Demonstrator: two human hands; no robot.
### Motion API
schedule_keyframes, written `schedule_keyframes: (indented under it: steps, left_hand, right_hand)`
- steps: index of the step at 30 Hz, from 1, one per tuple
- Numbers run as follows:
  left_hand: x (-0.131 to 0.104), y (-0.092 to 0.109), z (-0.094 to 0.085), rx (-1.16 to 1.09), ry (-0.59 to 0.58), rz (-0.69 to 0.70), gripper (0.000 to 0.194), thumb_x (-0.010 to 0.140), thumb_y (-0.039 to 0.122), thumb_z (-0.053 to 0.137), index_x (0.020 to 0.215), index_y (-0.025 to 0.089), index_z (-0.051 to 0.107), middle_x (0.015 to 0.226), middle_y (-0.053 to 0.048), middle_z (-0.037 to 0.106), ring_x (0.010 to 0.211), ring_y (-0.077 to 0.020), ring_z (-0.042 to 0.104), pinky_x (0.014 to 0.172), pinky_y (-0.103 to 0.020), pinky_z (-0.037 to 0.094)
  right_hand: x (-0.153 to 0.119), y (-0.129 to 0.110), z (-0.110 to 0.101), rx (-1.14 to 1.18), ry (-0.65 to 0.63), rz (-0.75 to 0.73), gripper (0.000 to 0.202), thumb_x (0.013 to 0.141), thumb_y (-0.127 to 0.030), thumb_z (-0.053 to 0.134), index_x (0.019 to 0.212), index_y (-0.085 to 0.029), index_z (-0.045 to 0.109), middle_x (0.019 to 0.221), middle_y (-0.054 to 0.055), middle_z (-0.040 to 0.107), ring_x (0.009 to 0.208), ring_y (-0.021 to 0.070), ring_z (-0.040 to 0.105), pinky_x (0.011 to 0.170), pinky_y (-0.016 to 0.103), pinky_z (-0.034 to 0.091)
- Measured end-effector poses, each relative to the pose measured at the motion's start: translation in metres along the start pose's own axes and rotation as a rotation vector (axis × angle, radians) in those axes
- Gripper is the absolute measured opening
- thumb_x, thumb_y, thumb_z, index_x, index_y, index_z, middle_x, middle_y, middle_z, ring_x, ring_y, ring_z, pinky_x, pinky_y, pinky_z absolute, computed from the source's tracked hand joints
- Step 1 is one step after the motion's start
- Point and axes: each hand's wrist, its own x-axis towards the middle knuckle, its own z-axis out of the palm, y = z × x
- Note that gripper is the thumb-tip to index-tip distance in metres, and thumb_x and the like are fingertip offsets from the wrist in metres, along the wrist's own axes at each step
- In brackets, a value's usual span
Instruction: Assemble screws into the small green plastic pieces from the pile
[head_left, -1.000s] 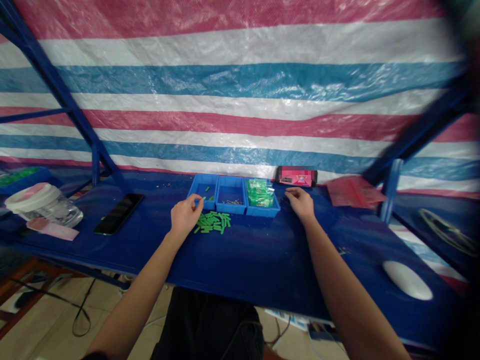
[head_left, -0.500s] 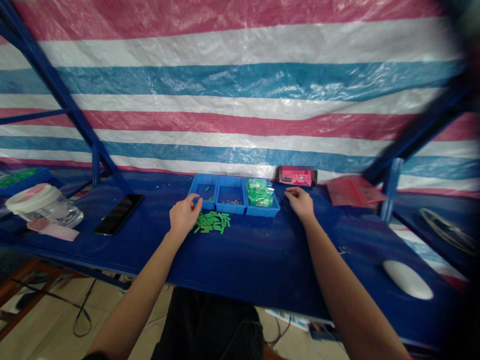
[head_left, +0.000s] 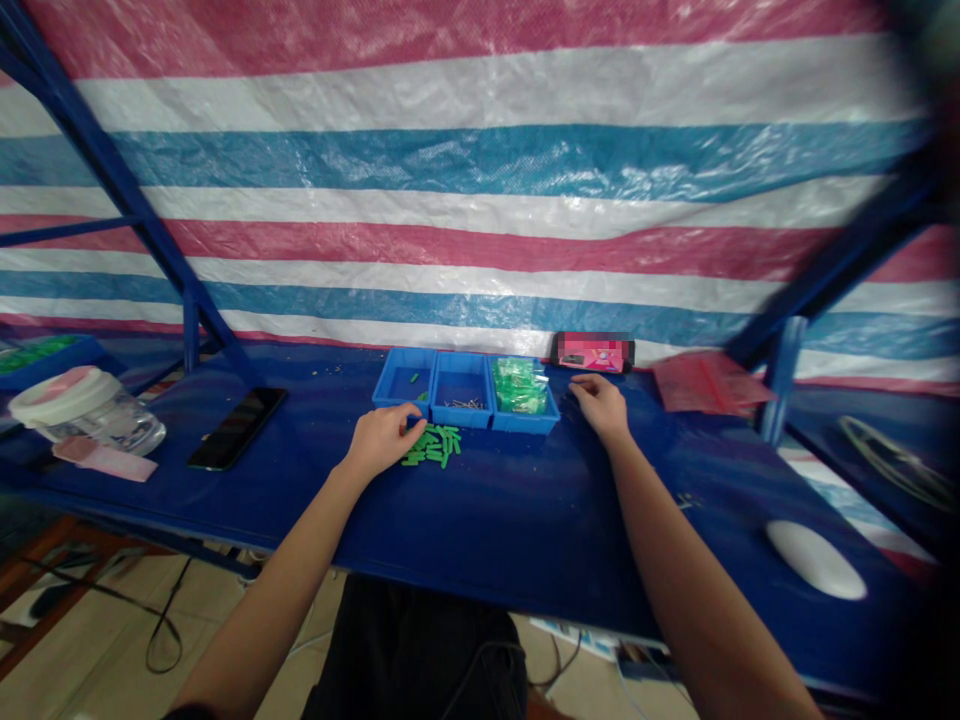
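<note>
A loose pile of small green stick-like pieces [head_left: 436,446] lies on the blue table in front of three blue bins. My left hand [head_left: 381,440] is over the left edge of this pile, its thumb and forefinger slightly apart and nothing visible between them. Just beyond it, the left bin [head_left: 401,368] holds a few green pieces. Thin metal pins lie in the middle bin [head_left: 459,378]. The right bin [head_left: 525,424] is filled with green pieces in clear plastic bags [head_left: 519,385]. To its right, my right hand [head_left: 602,405] rests on the table, fingers loosely bent and apart, holding nothing visible.
A pink and black packet [head_left: 596,355] and a red plastic bag [head_left: 705,383] lie at the back right. A white computer mouse [head_left: 816,560] sits at right. At left are a phone [head_left: 238,428] and a clear jar with a white lid [head_left: 90,410].
My left hand has moved right and slightly nearer me, from beside the left bin's front corner to over the green pile, covering its left part. My right hand has stayed put.
</note>
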Motion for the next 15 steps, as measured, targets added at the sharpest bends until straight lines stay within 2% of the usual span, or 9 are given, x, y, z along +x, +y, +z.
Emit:
schedule_keyframes:
  steps: [5, 15]
  left_hand:
    - [0.0007, 0.0012, -0.0001, 0.057, -0.13, -0.007, 0.034, 0.082, 0.047, 0.047, 0.095, 0.024, 0.068, 0.071, -0.002, 0.067, 0.071, -0.0181, 0.062, 0.06, -0.024, 0.039]
    - [0.001, 0.0007, -0.0016, 0.08, -0.165, -0.032, 0.033, 0.084, 0.043, 0.044, 0.094, 0.024, 0.069, 0.08, -0.004, 0.069, 0.077, -0.0195, 0.063, 0.068, -0.027, 0.045]
  right_hand:
    - [-0.0007, -0.0014, -0.0004, -0.007, -0.005, 0.011, 0.029, 0.07, -0.035, 0.055, 0.092, -0.018, 0.066, 0.079, 0.005, 0.068, 0.072, 0.0188, 0.06, 0.07, 0.03, 0.043]
    - [-0.0023, -0.0055, -0.0022, -0.008, -0.009, 0.019, 0.029, 0.07, -0.034, 0.054, 0.091, -0.018, 0.066, 0.079, 0.005, 0.068, 0.072, 0.019, 0.06, 0.071, 0.031, 0.043]
